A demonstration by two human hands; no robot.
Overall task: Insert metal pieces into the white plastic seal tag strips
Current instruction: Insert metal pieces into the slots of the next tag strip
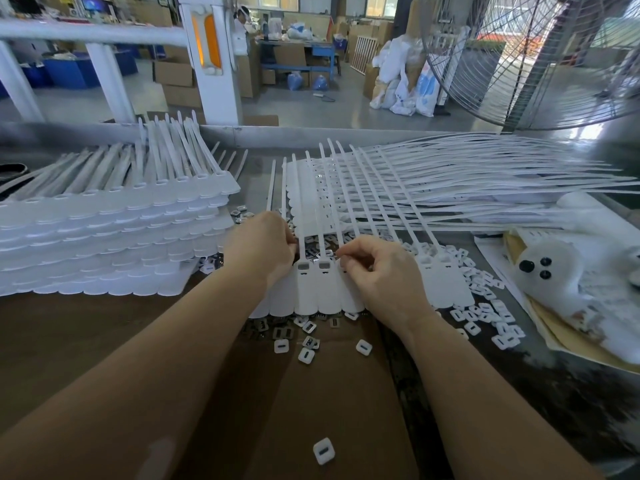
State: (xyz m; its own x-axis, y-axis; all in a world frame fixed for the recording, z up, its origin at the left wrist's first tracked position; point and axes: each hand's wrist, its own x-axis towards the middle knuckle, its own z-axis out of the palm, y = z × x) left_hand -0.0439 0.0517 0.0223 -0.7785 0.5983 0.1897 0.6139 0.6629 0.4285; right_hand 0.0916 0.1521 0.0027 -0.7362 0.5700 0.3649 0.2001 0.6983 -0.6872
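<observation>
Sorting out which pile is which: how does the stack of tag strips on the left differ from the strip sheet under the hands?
The left stack is many sheets piled high and squared up, untouched; the sheet under the hands lies as a single layer, with the left hand and right hand working on it. The sheet shows grey inserts in two heads; the stack's slots look empty. Both are white strips with long tails pointing away.

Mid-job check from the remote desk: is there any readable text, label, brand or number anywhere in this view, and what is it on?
No text reads clearly in the head view.
White sacks across the floor: blue print, too blurred to read.
Paper sheet at the right of the table: faint lines of print, too small to read.
Seal tag strip under the hands: flags look blank.
Cardboard boxes in the background: no markings legible.
</observation>
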